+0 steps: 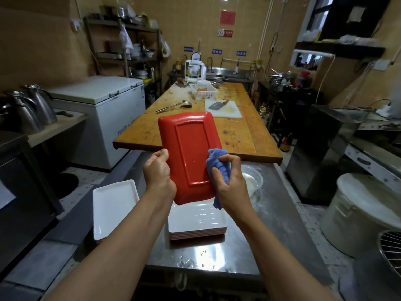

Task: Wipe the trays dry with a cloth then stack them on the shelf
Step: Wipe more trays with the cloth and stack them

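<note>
I hold a red rectangular tray [188, 153] up in front of me, its underside facing me. My left hand [159, 170] grips its left edge. My right hand [230, 179] holds a bunched blue cloth [217, 164] against the tray's lower right side. Below on the steel counter [271, 224] sits a stack of several trays [195, 224], white inside with red rims. A single white tray [112, 209] lies to its left, hanging over the counter's edge.
A clear bowl [253, 181] stands on the counter behind my right hand. Beyond is a long wooden table [234, 135] with a cutting board, cleaver [219, 104], ladle [173, 106] and white basket [202, 91]. A white bucket [364, 211] stands at right, a chest freezer [108, 114] at left.
</note>
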`<act>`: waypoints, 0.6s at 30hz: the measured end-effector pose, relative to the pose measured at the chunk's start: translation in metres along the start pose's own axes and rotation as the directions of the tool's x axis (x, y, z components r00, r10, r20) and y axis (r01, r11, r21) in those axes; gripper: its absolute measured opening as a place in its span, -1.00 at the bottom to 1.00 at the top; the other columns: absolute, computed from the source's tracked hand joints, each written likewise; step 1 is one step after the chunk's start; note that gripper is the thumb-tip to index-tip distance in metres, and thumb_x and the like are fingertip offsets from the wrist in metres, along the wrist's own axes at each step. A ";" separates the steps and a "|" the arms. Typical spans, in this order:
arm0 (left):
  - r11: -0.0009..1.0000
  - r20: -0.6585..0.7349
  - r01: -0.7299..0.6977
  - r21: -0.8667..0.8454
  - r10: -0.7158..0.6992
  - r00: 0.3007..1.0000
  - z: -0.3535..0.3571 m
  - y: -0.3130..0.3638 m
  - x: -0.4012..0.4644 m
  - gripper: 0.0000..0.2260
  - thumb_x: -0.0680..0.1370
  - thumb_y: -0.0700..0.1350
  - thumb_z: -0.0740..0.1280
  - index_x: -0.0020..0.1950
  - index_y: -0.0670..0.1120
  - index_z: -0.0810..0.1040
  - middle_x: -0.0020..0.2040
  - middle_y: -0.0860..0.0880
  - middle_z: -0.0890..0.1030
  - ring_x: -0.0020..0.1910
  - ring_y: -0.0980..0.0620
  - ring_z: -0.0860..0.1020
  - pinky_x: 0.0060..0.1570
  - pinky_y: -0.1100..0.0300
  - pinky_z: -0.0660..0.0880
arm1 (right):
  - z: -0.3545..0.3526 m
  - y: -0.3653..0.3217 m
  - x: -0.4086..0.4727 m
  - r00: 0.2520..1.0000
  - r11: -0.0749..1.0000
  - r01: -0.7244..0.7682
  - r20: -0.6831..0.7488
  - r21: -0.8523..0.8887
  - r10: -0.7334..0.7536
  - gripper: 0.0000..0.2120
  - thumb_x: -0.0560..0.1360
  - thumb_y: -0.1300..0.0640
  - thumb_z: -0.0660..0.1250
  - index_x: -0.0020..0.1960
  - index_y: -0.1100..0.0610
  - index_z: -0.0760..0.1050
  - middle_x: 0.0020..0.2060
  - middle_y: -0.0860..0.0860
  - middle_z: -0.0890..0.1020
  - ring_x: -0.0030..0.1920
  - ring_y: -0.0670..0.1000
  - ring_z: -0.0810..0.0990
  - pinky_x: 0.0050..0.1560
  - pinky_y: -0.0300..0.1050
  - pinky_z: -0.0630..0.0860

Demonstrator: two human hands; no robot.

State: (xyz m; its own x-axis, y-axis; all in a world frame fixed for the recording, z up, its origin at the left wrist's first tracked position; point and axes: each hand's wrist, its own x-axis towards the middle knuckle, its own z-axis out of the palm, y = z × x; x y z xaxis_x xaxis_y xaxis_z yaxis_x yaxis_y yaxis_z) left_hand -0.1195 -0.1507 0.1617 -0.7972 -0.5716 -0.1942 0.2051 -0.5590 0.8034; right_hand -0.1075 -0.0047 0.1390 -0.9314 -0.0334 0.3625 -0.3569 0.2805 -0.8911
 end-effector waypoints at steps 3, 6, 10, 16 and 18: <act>0.999 -0.015 0.030 -0.039 -0.030 0.999 0.005 -0.007 0.000 -0.83 0.56 -0.19 0.28 -0.24 -0.07 0.50 -0.45 0.06 0.63 -0.46 0.11 0.61 -0.25 0.08 0.54 | -0.011 0.000 -0.001 0.991 0.965 -0.110 -0.046 0.240 0.125 -0.75 0.45 0.28 0.38 -0.05 -0.03 0.43 -0.11 0.12 0.62 -0.22 0.01 0.62 -0.14 0.02 0.58; 0.999 0.034 0.047 0.005 -0.047 0.998 0.003 -0.013 -0.001 -0.85 0.59 -0.17 0.24 -0.18 -0.08 0.49 -0.32 -0.02 0.62 -0.35 0.06 0.61 -0.25 0.09 0.55 | -0.022 0.000 0.005 0.956 0.842 -0.261 0.003 0.473 0.294 -0.73 0.41 0.43 0.37 -0.08 0.08 0.50 -0.15 0.24 0.61 -0.27 0.14 0.58 -0.29 0.06 0.58; 0.942 0.277 0.021 0.334 -0.120 0.953 -0.013 -0.002 0.004 -0.93 0.58 -0.12 0.26 0.04 -0.07 0.48 -0.18 -0.03 0.61 -0.26 0.05 0.59 -0.22 0.12 0.51 | -0.039 0.009 0.012 0.923 0.718 -0.367 0.134 0.591 0.361 -0.76 0.45 0.42 0.29 -0.04 0.11 0.51 -0.25 0.14 0.64 -0.37 0.10 0.62 -0.54 -0.02 0.56; 0.734 0.469 -0.194 0.651 -0.189 0.863 -0.016 0.067 0.023 -0.44 0.29 0.10 0.42 0.24 -0.06 0.46 -0.04 -0.06 0.64 -0.14 0.00 0.62 -0.13 0.10 0.52 | -0.064 0.021 0.021 0.875 0.729 -0.461 0.399 0.506 0.276 -0.66 0.27 0.35 0.35 0.03 0.13 0.55 -0.16 0.16 0.67 -0.27 0.06 0.65 -0.28 -0.13 0.62; 0.658 0.520 -0.180 0.731 -0.366 0.772 -0.012 0.077 0.021 -0.50 0.30 0.03 0.42 0.19 -0.11 0.52 -0.07 -0.10 0.68 -0.17 -0.02 0.66 -0.23 0.14 0.58 | -0.065 0.017 0.026 0.861 0.740 -0.458 0.451 0.493 0.234 -0.63 0.25 0.34 0.38 0.04 0.15 0.56 -0.15 0.13 0.68 -0.24 0.05 0.65 -0.25 -0.13 0.62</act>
State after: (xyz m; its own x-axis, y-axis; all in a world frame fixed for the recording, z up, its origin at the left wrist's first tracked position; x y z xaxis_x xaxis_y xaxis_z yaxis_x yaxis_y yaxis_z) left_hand -0.1135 -0.2131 0.2129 -0.9856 0.0761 -0.1512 -0.1362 0.1743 0.9752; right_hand -0.1329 0.0614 0.1504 -0.9181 -0.3958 -0.0191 0.1276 -0.2497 -0.9599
